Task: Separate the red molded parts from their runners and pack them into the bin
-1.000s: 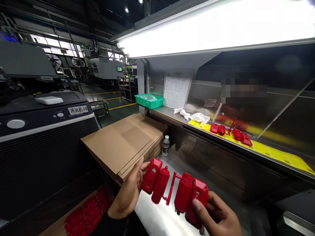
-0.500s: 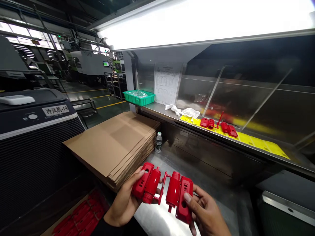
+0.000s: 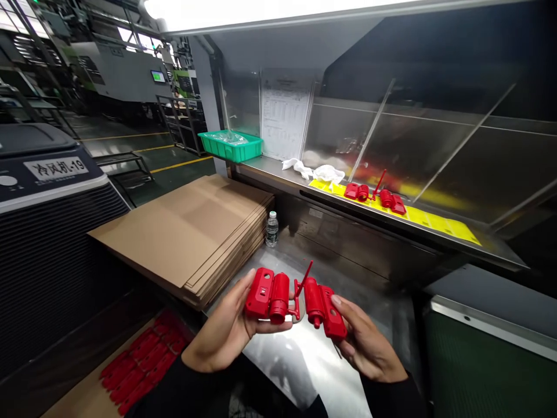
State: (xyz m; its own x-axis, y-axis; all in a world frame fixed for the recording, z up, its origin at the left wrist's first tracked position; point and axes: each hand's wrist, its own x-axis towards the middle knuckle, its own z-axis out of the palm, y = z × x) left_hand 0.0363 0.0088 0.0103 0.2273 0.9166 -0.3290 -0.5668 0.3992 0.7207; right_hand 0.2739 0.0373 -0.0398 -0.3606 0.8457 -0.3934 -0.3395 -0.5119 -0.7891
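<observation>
Red plastic twin-cylinder part (image 3: 281, 290), gripped at opposite ends by left hand (image 3: 226, 334) and right hand (image 3: 369, 342); left of it, black ribbed machine (image 3: 52, 261), white label (image 3: 56, 168) reading "冷风机-19"!

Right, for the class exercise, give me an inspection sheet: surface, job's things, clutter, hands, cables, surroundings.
Surface: shiny grey metal table, brightly reflecting.
Job's things: red plastic moulding of joined blocks and cylinders, held above the table.
Clutter: clear plastic bottle beside stacked brown cardboard sheets; crumpled white pieces on the long grey metal shelf.
Hands: left hand grips the moulding's left end; right hand, its right end.
Cables: nothing seen.
Surroundings: rectangular green plastic tray; yellow sheet under a similar red moulding.
</observation>
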